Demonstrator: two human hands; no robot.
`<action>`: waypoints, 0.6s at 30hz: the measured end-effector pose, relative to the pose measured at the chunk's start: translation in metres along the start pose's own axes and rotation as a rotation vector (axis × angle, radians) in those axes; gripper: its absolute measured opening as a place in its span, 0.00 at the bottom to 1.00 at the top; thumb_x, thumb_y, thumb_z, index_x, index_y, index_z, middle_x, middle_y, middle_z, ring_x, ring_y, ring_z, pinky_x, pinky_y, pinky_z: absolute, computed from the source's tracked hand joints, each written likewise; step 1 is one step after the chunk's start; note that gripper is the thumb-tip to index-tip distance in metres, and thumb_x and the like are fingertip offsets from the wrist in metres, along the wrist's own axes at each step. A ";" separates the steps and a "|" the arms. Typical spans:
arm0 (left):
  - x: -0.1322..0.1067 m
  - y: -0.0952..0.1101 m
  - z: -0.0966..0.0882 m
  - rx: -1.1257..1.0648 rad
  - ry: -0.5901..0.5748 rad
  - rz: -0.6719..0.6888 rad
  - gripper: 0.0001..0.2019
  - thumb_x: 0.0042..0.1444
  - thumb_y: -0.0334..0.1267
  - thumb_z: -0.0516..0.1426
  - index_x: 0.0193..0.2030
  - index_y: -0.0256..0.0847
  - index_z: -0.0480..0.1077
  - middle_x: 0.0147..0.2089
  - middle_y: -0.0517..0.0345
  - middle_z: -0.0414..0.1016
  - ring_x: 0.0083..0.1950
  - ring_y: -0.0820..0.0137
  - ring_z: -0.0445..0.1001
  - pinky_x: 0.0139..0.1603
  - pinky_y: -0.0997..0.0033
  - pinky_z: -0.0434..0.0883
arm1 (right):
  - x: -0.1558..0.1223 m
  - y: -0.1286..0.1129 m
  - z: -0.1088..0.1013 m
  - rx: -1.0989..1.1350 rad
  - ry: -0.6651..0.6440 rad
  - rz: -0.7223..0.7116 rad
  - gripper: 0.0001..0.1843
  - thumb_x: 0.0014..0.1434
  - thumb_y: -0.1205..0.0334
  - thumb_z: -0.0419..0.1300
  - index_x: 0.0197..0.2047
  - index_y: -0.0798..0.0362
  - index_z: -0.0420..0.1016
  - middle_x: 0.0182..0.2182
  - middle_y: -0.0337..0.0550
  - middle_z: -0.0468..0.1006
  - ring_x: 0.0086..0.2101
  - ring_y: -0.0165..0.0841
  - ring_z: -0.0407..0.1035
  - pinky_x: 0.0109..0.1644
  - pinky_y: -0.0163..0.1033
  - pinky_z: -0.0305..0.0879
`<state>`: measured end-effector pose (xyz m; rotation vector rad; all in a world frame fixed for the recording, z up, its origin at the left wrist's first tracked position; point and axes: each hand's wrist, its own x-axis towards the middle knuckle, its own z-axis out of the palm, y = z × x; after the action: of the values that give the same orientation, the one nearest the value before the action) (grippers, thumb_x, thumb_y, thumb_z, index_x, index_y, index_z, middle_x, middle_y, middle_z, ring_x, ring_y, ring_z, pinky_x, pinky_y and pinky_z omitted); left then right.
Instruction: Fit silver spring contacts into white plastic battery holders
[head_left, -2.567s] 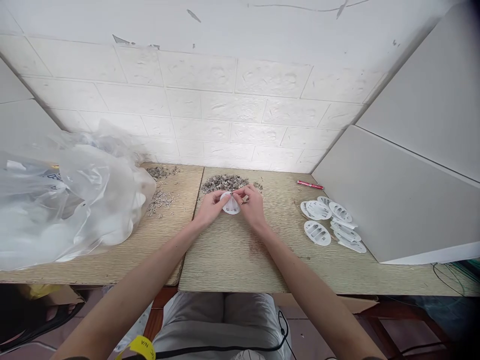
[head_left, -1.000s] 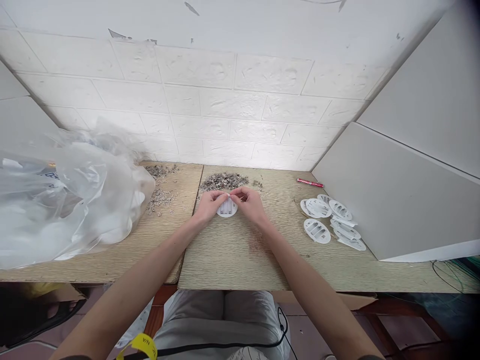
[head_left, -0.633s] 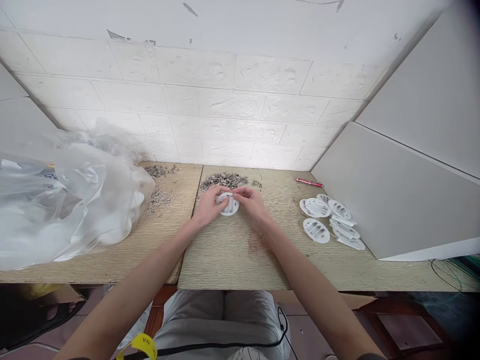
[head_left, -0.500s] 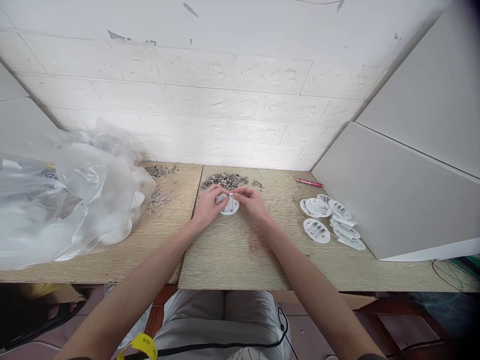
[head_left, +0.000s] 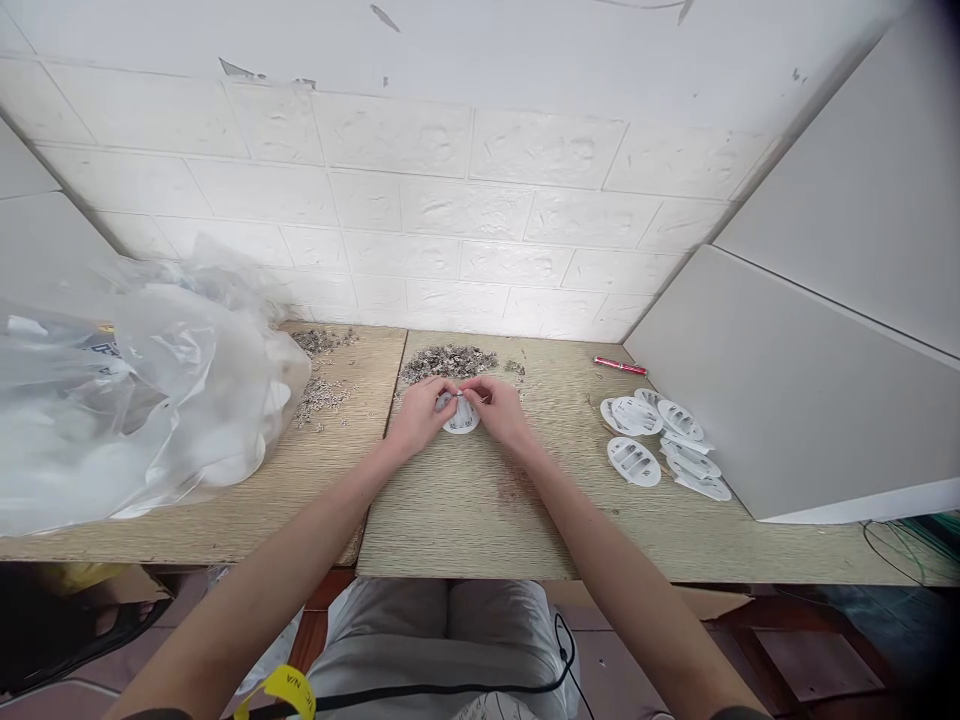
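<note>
Nearest me, pale trousers (head_left: 442, 640) show below the wood-grain bench (head_left: 457, 520), its top split by a seam. To the left, a clear plastic bag (head_left: 172, 380) bulges with white rounded pieces (head_left: 278, 396). At centre, my left hand (head_left: 421, 412) and right hand (head_left: 499, 408) each pinch the white disc (head_left: 462, 422) by its far edge. Beyond lies a metal heap (head_left: 450, 361), then a white brick-patterned wall (head_left: 465, 215).

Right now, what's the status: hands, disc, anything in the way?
Left hand gripping disc. Right hand at disc's far edge, grip unclear. Metal pile close beyond both hands.
</note>
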<state>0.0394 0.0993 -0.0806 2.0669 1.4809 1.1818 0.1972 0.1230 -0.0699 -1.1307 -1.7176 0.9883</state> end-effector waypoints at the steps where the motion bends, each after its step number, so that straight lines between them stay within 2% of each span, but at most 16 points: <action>1: 0.000 -0.001 0.000 0.003 -0.011 -0.007 0.03 0.56 0.32 0.55 0.36 0.40 0.69 0.38 0.56 0.75 0.41 0.67 0.73 0.41 0.68 0.68 | 0.000 0.000 0.000 -0.047 -0.011 -0.024 0.07 0.57 0.68 0.57 0.35 0.53 0.78 0.33 0.43 0.80 0.34 0.33 0.72 0.38 0.39 0.66; 4: 0.000 -0.001 0.000 0.011 -0.034 -0.021 0.03 0.57 0.32 0.54 0.37 0.40 0.68 0.39 0.56 0.75 0.40 0.66 0.72 0.41 0.67 0.67 | 0.000 0.002 -0.001 -0.153 -0.026 -0.105 0.08 0.58 0.69 0.57 0.36 0.53 0.78 0.34 0.44 0.79 0.35 0.33 0.72 0.38 0.39 0.66; 7: -0.001 0.001 0.000 0.031 -0.055 -0.033 0.03 0.57 0.31 0.53 0.37 0.40 0.67 0.38 0.56 0.75 0.40 0.66 0.72 0.41 0.67 0.66 | -0.001 0.004 -0.002 -0.317 -0.015 -0.308 0.08 0.60 0.69 0.57 0.38 0.53 0.78 0.36 0.45 0.76 0.37 0.34 0.70 0.41 0.39 0.65; 9: -0.001 0.003 0.000 0.040 -0.078 -0.037 0.03 0.57 0.30 0.53 0.37 0.40 0.67 0.38 0.55 0.74 0.40 0.66 0.71 0.41 0.67 0.66 | -0.001 0.006 -0.002 -0.411 -0.019 -0.394 0.08 0.60 0.69 0.57 0.37 0.53 0.77 0.36 0.46 0.75 0.37 0.34 0.69 0.40 0.39 0.63; 13: -0.001 0.005 0.001 0.036 -0.111 -0.037 0.04 0.59 0.30 0.51 0.37 0.40 0.66 0.38 0.55 0.74 0.40 0.66 0.71 0.41 0.67 0.65 | 0.001 0.009 -0.002 -0.484 -0.045 -0.382 0.08 0.58 0.74 0.56 0.30 0.54 0.74 0.32 0.44 0.73 0.33 0.33 0.66 0.37 0.37 0.60; 18: -0.001 0.004 0.002 0.017 -0.114 -0.058 0.04 0.59 0.31 0.52 0.38 0.40 0.66 0.38 0.55 0.75 0.40 0.66 0.72 0.41 0.67 0.66 | 0.003 0.007 -0.005 -0.400 -0.088 -0.272 0.08 0.57 0.74 0.56 0.30 0.55 0.73 0.31 0.43 0.74 0.33 0.32 0.67 0.37 0.37 0.61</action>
<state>0.0434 0.0969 -0.0792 2.0521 1.4917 1.0157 0.2033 0.1289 -0.0741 -1.0684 -2.1376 0.5463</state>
